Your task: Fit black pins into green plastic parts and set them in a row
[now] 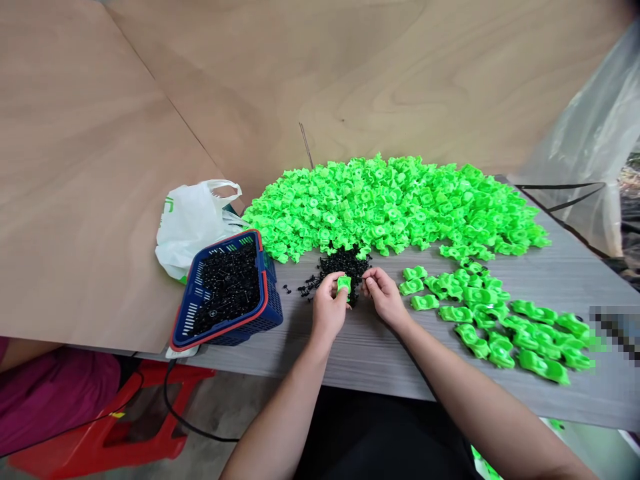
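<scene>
My left hand [329,308] pinches a bright green plastic toy car body [344,285] between thumb and fingers, just above the table. Beside it on the right, my right hand [383,293] is closed with thumb and fingertips together; whatever is between them is too small to make out. Behind and partly under both hands lies a loose pile of small black wheel axles [345,260]. To the right of my right hand, several green toy cars [457,313] sit in rough rows, some with black wheels showing.
A large heap of green car bodies [395,200] spans the back of the grey table [320,363]. On the left stands a blue basket [270,310] of black axles, with a white plastic bag [187,223] behind it. A red stool [125,433] and a person's sleeve [55,393] are lower left.
</scene>
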Available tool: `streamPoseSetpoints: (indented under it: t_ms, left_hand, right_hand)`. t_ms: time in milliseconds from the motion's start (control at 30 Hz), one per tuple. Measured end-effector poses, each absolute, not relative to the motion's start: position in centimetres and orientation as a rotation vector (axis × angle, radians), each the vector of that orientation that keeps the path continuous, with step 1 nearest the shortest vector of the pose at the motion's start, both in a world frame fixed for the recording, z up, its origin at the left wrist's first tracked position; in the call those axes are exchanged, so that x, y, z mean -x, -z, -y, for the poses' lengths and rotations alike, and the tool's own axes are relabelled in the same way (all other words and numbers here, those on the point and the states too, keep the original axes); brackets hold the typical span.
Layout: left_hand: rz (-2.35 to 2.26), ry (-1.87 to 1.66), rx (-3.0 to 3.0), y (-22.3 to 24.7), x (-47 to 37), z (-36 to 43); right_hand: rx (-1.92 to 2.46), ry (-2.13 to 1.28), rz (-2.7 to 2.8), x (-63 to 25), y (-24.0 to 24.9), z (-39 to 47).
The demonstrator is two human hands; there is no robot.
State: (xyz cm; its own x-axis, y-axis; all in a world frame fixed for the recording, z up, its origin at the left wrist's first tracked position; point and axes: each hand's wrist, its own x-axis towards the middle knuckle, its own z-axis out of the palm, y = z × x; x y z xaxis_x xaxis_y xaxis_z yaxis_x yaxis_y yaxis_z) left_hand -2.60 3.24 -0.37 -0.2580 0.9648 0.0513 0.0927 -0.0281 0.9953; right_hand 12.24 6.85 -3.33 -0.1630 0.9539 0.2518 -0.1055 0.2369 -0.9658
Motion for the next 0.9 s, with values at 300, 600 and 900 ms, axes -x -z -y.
streamPoseSetpoints:
  t_ms: [300, 600, 900]
  left_hand:
    - [-1.28, -1.289, -1.102, 0.3, 2.2, -2.8]
    - [-1.289, -1.249, -1.13, 0.5, 2.3, -2.8]
    - [-1.306, -1.233, -1.184, 0.7, 2.5, -2.9]
  right_hand:
    - [0.868, -0.945, 1.592, -12.4, 2.8, -6.1]
    - [0.82, -0.67, 1.789, -12.4, 2.3, -6.0]
    - [0.812, -0.661, 1.855, -12.7, 1.9, -5.9]
